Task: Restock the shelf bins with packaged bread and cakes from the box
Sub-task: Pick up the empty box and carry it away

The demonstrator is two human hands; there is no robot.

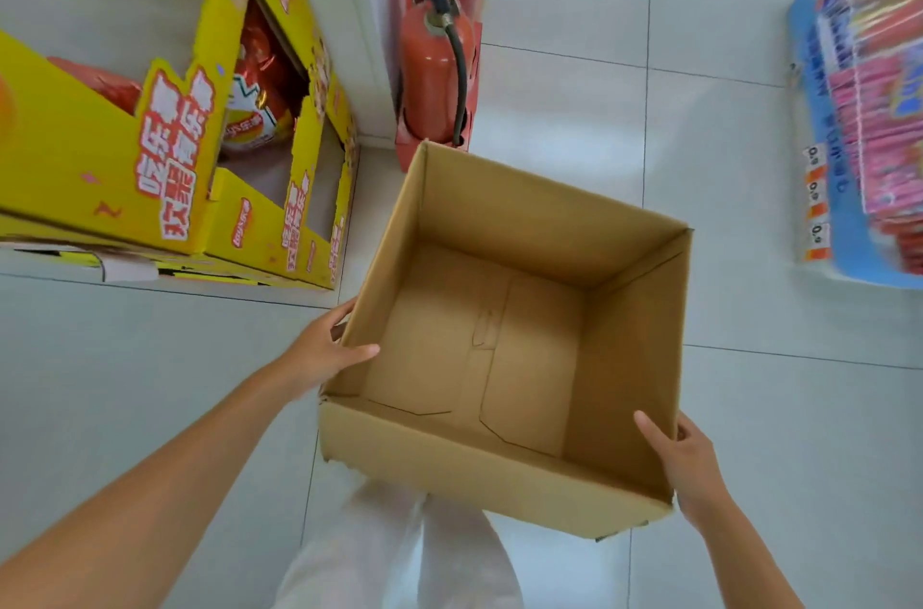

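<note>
- Task item: the cardboard box (449, 463) is held between both hands above the tiled floor (749, 408), in front of the person's white trousers (389, 553). Its top is open and faces the camera.
- Box interior: all four inner walls and the closed bottom flaps are in plain view, with the seam between the flaps running down the middle.
- Left hand (324, 348): grips the upper edge of the box's left wall. The thumb lies over the rim on the inside and the fingers curl round the outside.
- Right hand (684, 458): grips the upper edge of the right wall, near the corner closest to the person. The thumb points along the inside face and the fingers wrap the outside.
- Hand spacing: the hands are well apart, one on each opposite wall, with the full width of the box between them.
- Surroundings, left: a yellow display carton (100, 149) with red printed lettering stands on the floor and holds red snack bags (259, 59).
- Surroundings, centre: a red fire extinguisher (432, 74) with a black hose stands beyond the box's far corner.
- Surroundings, right: a blue display rack (824, 74) holds pink packets (879, 134) and carries small price tags (816, 204); their print is blurred.
</note>
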